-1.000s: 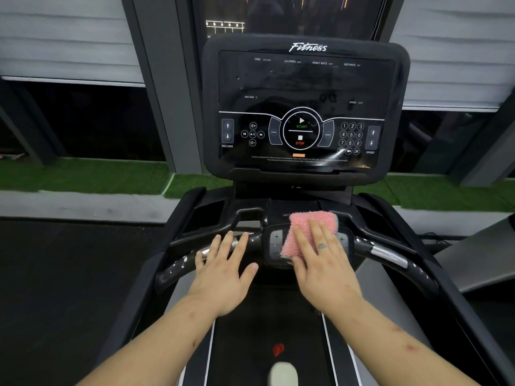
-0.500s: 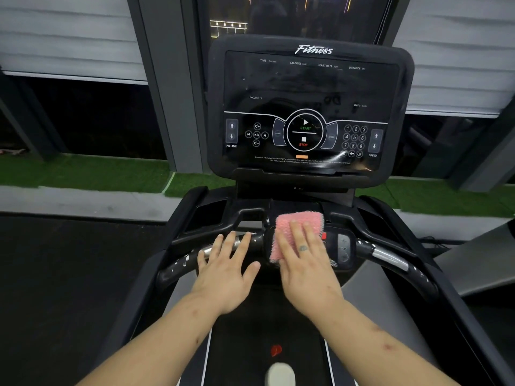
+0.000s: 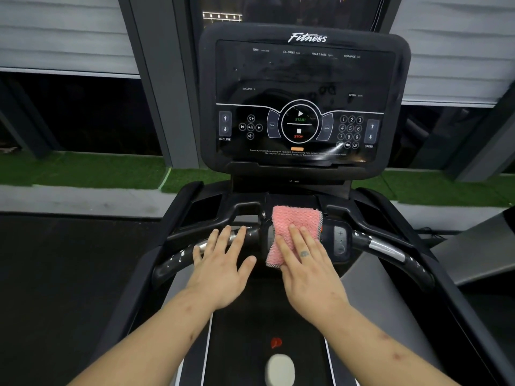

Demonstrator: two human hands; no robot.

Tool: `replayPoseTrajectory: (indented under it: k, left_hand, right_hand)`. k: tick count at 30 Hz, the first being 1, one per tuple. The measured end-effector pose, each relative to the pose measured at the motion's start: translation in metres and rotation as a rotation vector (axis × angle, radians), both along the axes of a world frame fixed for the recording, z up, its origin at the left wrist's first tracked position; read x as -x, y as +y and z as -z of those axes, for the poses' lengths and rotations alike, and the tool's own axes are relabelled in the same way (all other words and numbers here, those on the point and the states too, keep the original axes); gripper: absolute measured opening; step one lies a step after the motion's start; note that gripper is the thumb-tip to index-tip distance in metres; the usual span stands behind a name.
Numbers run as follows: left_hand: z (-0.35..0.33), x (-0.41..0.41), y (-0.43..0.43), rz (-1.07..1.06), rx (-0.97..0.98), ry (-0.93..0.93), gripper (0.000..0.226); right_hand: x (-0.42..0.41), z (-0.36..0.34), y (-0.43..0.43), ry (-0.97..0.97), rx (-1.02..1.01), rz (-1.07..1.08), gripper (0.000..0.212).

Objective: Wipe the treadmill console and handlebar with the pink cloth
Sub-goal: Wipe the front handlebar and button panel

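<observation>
The folded pink cloth (image 3: 292, 227) lies on the centre control pad of the black handlebar (image 3: 387, 247), below the tall black console (image 3: 303, 79). My right hand (image 3: 306, 263) presses flat on the cloth's lower half with straight fingers. My left hand (image 3: 223, 263) rests flat with spread fingers on the handlebar's left section, just left of the cloth. The plus and minus buttons (image 3: 340, 240) on the pad show to the right of the cloth; those on the left are mostly covered.
The treadmill's side rails (image 3: 446, 288) run down both sides of me, with cup recesses (image 3: 203, 210) by the console base. A red mark (image 3: 276, 342) and a pale shoe tip (image 3: 280, 369) lie on the belt below. Green turf and window frames stand beyond.
My right hand has slid the pink cloth leftward along the centre pad, uncovering the right-hand buttons. My left hand has stayed in place on the bar.
</observation>
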State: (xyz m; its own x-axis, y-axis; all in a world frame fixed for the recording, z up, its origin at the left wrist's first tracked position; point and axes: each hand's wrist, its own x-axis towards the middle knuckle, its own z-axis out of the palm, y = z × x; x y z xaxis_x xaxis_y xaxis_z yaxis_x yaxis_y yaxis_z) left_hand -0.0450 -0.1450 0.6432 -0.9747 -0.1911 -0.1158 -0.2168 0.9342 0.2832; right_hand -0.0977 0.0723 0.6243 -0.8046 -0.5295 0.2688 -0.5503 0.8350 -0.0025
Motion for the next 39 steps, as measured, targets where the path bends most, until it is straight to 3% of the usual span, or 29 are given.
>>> replayPoseTrajectory:
  k: [20,39]
  left_hand:
    - [0.0,0.001,0.002,-0.006,-0.023,0.0,0.071]
    - [-0.005,0.001,0.001,-0.004,-0.01,-0.013,0.07]
  right_hand:
    - [-0.008,-0.011,-0.042,0.056,-0.021,-0.043,0.062]
    - [-0.01,0.003,0.024,-0.069,-0.025,0.033,0.068]
